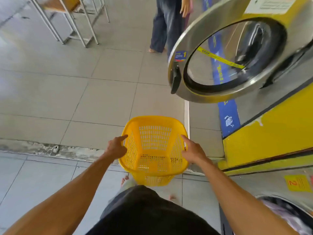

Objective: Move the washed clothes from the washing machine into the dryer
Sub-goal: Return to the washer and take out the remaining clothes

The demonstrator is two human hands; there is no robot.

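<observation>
The head view looks down on a yellow basket [153, 150] held over the tiled floor [67, 99], just in front of the person's body. The basket has nothing in it; its perforated walls and bottom show through.

The left hand [116, 147] holds the basket's left rim, fingers curled under the edge and the forefinger stretched out along the top. The right hand [192, 152] grips the right rim, thumb on the inside and fingers wrapped round the outside. So each grip is closed on the basket.

To the upper right a washer [279, 53] with a yellow front stands with its round door [179, 65] swung wide open toward the floor; a sticker marked 1 sits on the door's steel ring, above a black handle. Its drum looks dark, and what it holds cannot be told.

At the lower right edge a second machine [271, 187], with a yellow label marked 2, shows pale clothes [286, 216] inside its opening.

Farther off, another person [166, 26] in dark trousers stands barefoot near the open door. Metal legs of a bench [72, 26] show at the upper left.
</observation>
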